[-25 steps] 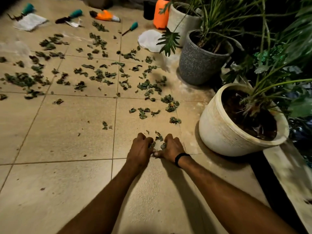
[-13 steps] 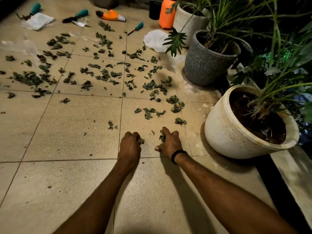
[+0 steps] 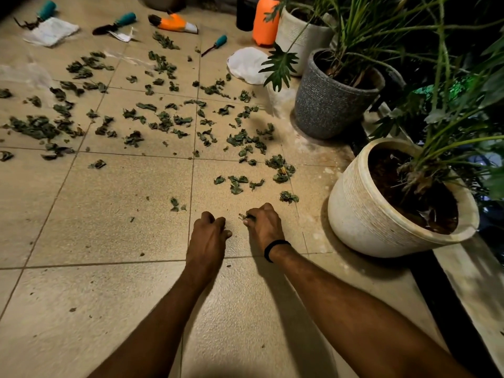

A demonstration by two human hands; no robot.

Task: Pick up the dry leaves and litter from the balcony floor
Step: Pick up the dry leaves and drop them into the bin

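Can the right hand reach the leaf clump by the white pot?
Probably yes. The leaf clump lies just beyond the right hand with nothing between, apart from the white pot, though that hand pinches leaves.

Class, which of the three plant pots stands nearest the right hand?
The cream ribbed pot, beside the right hand; grey pot and white pot stand farther back.

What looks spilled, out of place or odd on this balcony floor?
Dry leaves lie scattered over the far tiles. Pale powdery residue smears the floor around the base of the grey pot. Teal-handled tools and paper lie loose at the far edge. The right hand pinches a few leaves.
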